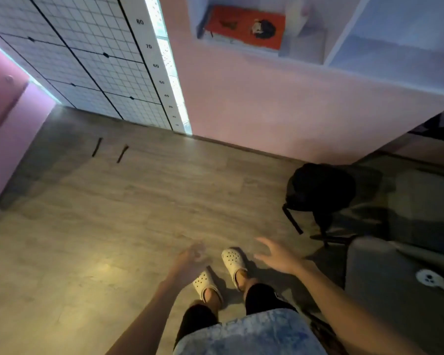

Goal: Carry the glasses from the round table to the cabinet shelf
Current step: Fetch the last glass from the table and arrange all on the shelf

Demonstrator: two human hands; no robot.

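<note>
Denim hem [251, 334] at 6 o'clock, w/ white clogs [232, 262] on wood floor [100, 226]; left hand [190, 256] blurred, loosely curled, holding nothing; right hand [280, 256] spread wide, empty; shelf [344, 34] w/ orange book [244, 26] at 1 o'clock; glasses, round table not visible.

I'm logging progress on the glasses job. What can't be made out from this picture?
- Glasses and round table: neither appears in the head view.
- Left hand: motion-blurred; fingers unclear, though nothing seems held.
- Shelf unit: cut off by the top and right edges; contents beyond the orange box are blurred.
- Black bag: too dark for detail.
</note>
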